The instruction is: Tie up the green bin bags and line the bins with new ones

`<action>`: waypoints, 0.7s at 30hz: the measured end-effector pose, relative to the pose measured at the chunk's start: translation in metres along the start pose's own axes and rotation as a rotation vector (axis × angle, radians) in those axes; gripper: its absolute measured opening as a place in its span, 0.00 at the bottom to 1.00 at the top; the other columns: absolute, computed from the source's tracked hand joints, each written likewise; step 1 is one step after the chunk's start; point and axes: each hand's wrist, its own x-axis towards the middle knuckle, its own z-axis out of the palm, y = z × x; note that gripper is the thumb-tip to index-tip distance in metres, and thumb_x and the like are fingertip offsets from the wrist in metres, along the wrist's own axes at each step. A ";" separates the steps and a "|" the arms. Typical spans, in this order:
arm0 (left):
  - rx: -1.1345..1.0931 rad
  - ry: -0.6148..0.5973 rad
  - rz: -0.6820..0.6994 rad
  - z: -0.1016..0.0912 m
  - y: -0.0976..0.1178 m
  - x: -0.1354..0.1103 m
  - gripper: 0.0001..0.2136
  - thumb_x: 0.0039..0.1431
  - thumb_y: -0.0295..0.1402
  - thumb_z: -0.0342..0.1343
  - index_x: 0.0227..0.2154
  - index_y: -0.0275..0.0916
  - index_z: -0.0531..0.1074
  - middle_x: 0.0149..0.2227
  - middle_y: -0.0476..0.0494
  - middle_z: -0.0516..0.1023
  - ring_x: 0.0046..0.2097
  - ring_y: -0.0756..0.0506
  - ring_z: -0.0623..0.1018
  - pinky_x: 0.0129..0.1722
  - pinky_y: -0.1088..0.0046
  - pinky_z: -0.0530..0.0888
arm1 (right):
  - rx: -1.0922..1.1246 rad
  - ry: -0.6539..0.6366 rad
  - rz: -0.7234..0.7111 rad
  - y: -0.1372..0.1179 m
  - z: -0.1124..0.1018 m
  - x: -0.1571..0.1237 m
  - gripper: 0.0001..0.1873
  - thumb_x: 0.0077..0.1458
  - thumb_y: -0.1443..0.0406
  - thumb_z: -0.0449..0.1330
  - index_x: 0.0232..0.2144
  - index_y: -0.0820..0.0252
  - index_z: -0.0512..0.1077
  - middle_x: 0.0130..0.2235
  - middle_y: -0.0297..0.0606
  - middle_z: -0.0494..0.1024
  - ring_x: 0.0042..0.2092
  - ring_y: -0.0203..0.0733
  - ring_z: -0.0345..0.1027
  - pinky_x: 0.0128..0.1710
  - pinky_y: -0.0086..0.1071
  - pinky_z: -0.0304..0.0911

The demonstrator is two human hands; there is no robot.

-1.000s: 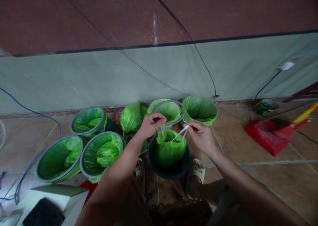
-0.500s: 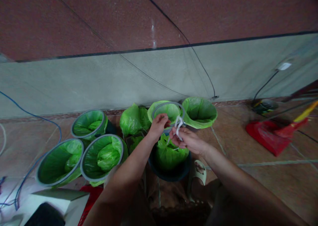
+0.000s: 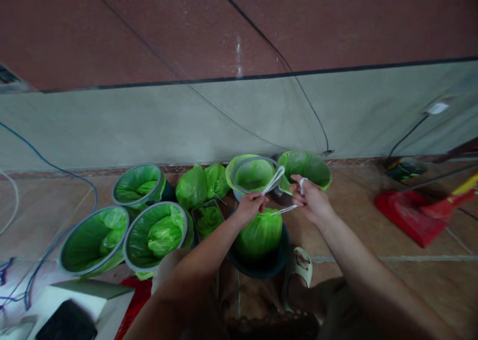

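Note:
A green drawstring garbage bag (image 3: 259, 236) sits gathered inside a dark bin (image 3: 257, 271) in front of me. White drawstring (image 3: 274, 179) runs from its top. My left hand (image 3: 253, 206) is closed on the string at the bag's mouth, with a loop standing up above the fingers. My right hand (image 3: 309, 196) is to the right with string wound round a finger, and a taut length runs from it back to the bag. Just behind the hands is a bin with a loose grey ring (image 3: 255, 174) on its green liner.
Three green-lined bins with grey rims (image 3: 155, 236) stand at the left. Two tied green bags (image 3: 192, 185) lie by the wall, near a small tray (image 3: 207, 220). Another lined bin (image 3: 304, 168) is behind my right hand. A red dustpan (image 3: 407, 215) lies right; a white box (image 3: 89, 305) is lower left.
My hands have moved apart, the right one going right with string round a finger. The string is now stretched between them, and the bag's mouth is drawn together.

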 end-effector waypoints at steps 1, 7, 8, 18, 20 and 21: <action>0.035 -0.046 -0.017 0.000 -0.001 0.000 0.12 0.60 0.32 0.48 0.31 0.33 0.75 0.18 0.53 0.66 0.22 0.53 0.65 0.26 0.77 0.63 | 0.007 -0.038 -0.003 0.003 0.005 -0.003 0.17 0.46 0.56 0.65 0.36 0.58 0.69 0.24 0.28 0.70 0.17 0.25 0.41 0.16 0.23 0.37; 0.356 -0.599 0.180 0.010 -0.001 -0.019 0.11 0.54 0.27 0.49 0.22 0.36 0.74 0.19 0.52 0.66 0.23 0.52 0.64 0.26 0.76 0.61 | 0.096 -0.306 0.126 0.008 0.023 -0.010 0.12 0.49 0.60 0.61 0.36 0.61 0.71 0.22 0.25 0.61 0.18 0.25 0.36 0.15 0.23 0.37; 0.365 -0.660 0.209 0.011 0.001 -0.021 0.11 0.53 0.25 0.48 0.23 0.36 0.75 0.20 0.52 0.67 0.24 0.52 0.64 0.26 0.76 0.61 | 0.110 -0.295 0.142 0.009 0.022 -0.007 0.11 0.49 0.62 0.60 0.35 0.61 0.71 0.21 0.25 0.60 0.18 0.26 0.36 0.15 0.23 0.37; 0.291 -0.388 -0.008 0.003 -0.002 -0.009 0.12 0.56 0.36 0.52 0.29 0.34 0.77 0.19 0.54 0.65 0.23 0.53 0.63 0.25 0.77 0.59 | -0.115 0.005 0.331 0.026 0.007 0.007 0.04 0.57 0.64 0.55 0.31 0.58 0.67 0.29 0.36 0.76 0.29 0.35 0.70 0.30 0.27 0.67; 0.198 -0.275 -0.065 0.001 -0.005 -0.005 0.12 0.55 0.35 0.51 0.27 0.33 0.76 0.18 0.54 0.64 0.22 0.54 0.63 0.24 0.77 0.60 | -0.244 -0.055 0.351 0.032 0.009 0.000 0.07 0.57 0.60 0.58 0.31 0.58 0.68 0.29 0.35 0.77 0.29 0.35 0.70 0.29 0.28 0.66; 0.152 -0.231 -0.081 0.000 -0.007 -0.004 0.12 0.55 0.34 0.51 0.26 0.33 0.76 0.17 0.54 0.64 0.22 0.54 0.63 0.24 0.77 0.60 | -0.335 -0.086 0.352 0.035 0.009 -0.003 0.09 0.56 0.58 0.59 0.32 0.57 0.68 0.29 0.35 0.77 0.27 0.35 0.69 0.27 0.28 0.65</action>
